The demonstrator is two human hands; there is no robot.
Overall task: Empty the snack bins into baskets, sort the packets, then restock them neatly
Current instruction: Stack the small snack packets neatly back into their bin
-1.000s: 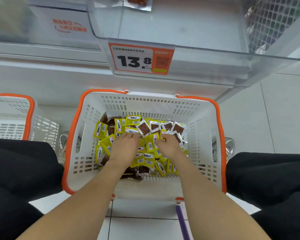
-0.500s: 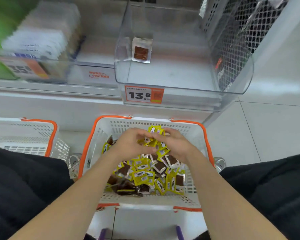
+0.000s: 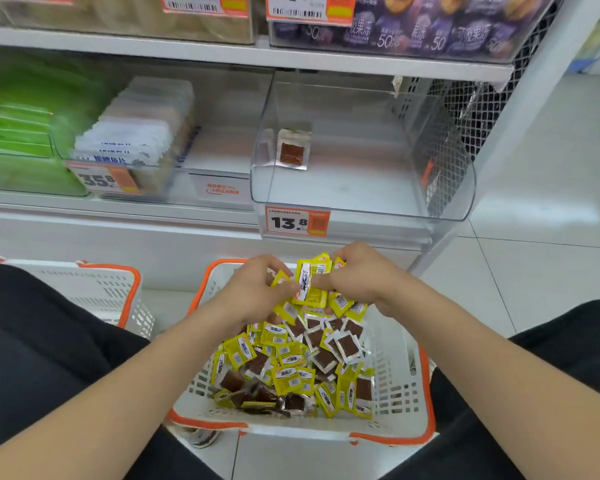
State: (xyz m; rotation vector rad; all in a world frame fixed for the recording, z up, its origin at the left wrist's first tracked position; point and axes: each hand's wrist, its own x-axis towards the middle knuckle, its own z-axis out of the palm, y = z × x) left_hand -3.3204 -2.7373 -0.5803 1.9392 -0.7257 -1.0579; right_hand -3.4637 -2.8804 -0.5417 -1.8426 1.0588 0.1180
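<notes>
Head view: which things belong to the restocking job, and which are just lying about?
In the job: left hand and right hand, both holding a bunch of yellow packets; loose packets in the orange-rimmed basket; clear bin tagged 13.8, single packet inside.
Just there: second basket at left; green packs; white packets; purple jelly packs on the upper shelf.

I see bare forearms (image 3: 136, 393) running back from the left hand (image 3: 257, 292) and the right hand (image 3: 361, 278), with plain black trousers (image 3: 49, 341) on the legs beyond each hand.
</notes>
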